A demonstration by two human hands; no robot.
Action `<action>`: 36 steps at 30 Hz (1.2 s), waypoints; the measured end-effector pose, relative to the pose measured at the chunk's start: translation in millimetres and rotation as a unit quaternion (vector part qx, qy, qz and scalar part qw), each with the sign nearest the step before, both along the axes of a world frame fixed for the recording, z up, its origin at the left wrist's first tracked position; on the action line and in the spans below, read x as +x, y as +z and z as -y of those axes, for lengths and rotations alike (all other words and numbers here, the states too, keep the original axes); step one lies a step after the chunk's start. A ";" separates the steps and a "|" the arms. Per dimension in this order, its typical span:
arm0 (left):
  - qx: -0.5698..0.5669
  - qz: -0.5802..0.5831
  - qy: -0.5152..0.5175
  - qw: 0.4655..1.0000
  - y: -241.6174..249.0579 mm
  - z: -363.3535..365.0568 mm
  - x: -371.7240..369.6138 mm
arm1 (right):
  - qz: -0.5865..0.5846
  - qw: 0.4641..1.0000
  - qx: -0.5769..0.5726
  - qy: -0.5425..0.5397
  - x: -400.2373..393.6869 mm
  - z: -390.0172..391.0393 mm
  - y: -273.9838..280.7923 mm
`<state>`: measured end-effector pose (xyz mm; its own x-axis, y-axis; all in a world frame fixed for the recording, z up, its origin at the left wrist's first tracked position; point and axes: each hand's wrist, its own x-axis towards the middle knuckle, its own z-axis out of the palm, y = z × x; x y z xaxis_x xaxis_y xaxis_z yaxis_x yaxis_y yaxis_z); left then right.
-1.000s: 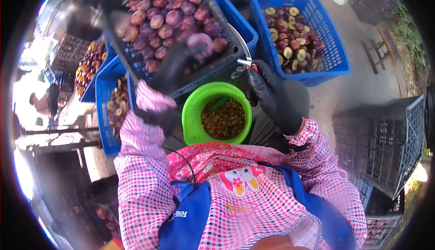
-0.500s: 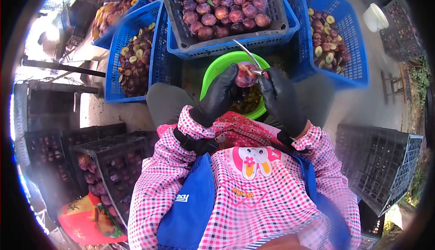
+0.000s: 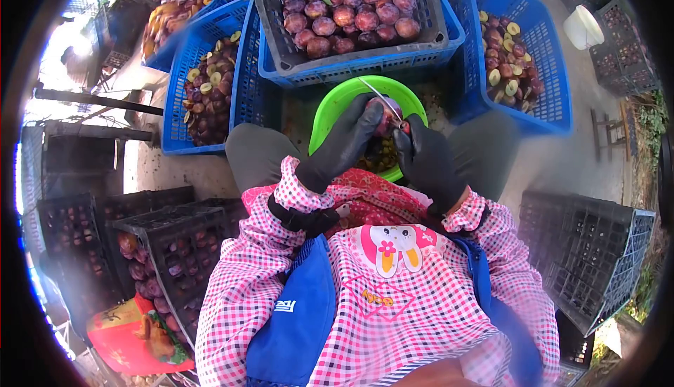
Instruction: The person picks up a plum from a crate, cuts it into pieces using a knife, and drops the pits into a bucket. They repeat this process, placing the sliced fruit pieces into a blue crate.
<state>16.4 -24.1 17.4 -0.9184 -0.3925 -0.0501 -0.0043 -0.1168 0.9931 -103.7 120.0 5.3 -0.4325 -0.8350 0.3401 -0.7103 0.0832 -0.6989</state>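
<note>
Both my hands wear black gloves and meet over a green bowl (image 3: 335,103) that holds pits. My left hand (image 3: 345,144) grips a purple plum (image 3: 387,118). My right hand (image 3: 426,162) holds a curved metal knife (image 3: 379,96) whose blade lies against the plum. A dark crate (image 3: 435,36) full of whole plums sits on a blue basket just beyond the bowl.
A blue basket (image 3: 544,85) of halved plums stands at the right, another (image 3: 181,117) at the left. Dark crates (image 3: 590,247) stand at the right and dark crates with plums (image 3: 151,264) at the lower left. A white bucket (image 3: 588,25) sits far right.
My left hand took a plum from the dark crate and brought it over the green bowl. My right hand put the knife to it, and both hands have closed tighter around it.
</note>
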 end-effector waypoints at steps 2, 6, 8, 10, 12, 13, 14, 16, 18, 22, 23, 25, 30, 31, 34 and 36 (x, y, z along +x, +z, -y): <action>0.058 0.011 -0.029 0.998 -16.2 2.5 -1.6 | 0.311 0.944 0.090 0.058 -10.0 1.1 1.5; 0.144 -0.063 0.032 0.987 -28.9 11.5 -6.3 | 0.630 0.743 0.038 0.222 -20.6 -19.4 -2.1; 0.045 -0.056 0.051 0.996 -26.3 20.5 -10.6 | 0.297 0.952 0.076 0.022 -14.8 -8.6 3.8; 0.046 -0.049 0.047 0.997 -24.0 21.9 -7.4 | 0.218 0.974 0.061 0.020 -6.8 -10.0 10.9; 0.042 -0.046 0.040 0.997 -22.8 24.4 -7.1 | 0.133 0.990 0.040 0.016 -2.1 -9.1 13.0; 0.022 -0.040 0.045 0.998 -22.9 24.5 -6.8 | 0.121 0.991 0.053 0.009 -0.4 -8.3 12.8; 0.003 -0.034 0.052 0.998 -23.2 23.7 -5.9 | 0.110 0.992 0.068 0.003 0.7 -8.3 12.2; 0.005 -0.032 0.057 0.998 -19.9 20.0 -7.4 | 0.109 0.991 0.072 0.008 1.1 -8.3 9.1; 0.008 -0.029 0.063 0.998 -20.0 19.2 -7.6 | 0.111 0.991 0.078 0.012 1.9 -7.6 6.2; 0.010 -0.035 0.039 0.999 -15.2 15.6 -6.3 | 0.090 0.992 0.091 0.000 5.2 -4.0 1.8; 0.001 -0.030 0.020 0.999 -12.5 14.2 -6.1 | 0.079 0.991 0.111 -0.009 6.4 -2.5 0.4; 0.016 -0.039 0.031 0.999 -18.6 11.2 -9.0 | 0.072 0.993 0.088 -0.020 9.1 0.6 -5.5; 0.400 -0.099 0.032 0.910 -22.9 -3.6 -16.1 | 0.081 0.996 0.029 -0.021 14.8 3.7 -10.0; 0.400 -0.099 0.032 0.911 -19.7 -3.8 -13.9 | 0.095 0.995 0.022 -0.009 13.8 3.0 -11.2; 0.053 -0.037 0.064 0.996 -1.1 -3.3 -7.4 | 0.113 0.993 0.004 0.024 6.8 -0.3 -12.8; -0.268 -0.058 0.084 0.958 12.2 -3.3 -6.0 | 0.119 0.992 -0.007 0.048 7.1 -2.6 -12.6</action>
<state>10.4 -20.9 29.6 -0.8272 -0.4764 0.2979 0.0831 0.4208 0.9034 -96.6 122.6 -7.3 -0.4206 -0.8719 0.2510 -0.5300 0.0116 -0.8479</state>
